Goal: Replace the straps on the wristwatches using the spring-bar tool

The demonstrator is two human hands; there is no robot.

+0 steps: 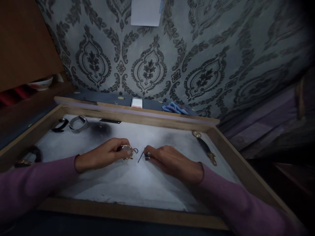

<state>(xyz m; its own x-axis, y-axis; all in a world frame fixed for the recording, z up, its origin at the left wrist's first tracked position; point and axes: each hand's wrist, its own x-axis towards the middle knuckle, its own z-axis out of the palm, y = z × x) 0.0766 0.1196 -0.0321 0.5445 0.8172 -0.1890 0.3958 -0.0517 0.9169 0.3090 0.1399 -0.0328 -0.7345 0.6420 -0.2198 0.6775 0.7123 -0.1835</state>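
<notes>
a shallow wooden tray (228, 144) with a pale, smudged floor sits against a wall (209, 49) of grey patterned paper, the room around it dim. near the tray's middle the left hand (103, 155) pinches a small round watch case (127, 151) in closed fingers. just beside it the right hand (169, 161) grips a thin dark tool (141, 156), its tip on the floor. other watches (78, 123) lie at the tray's edges.
</notes>
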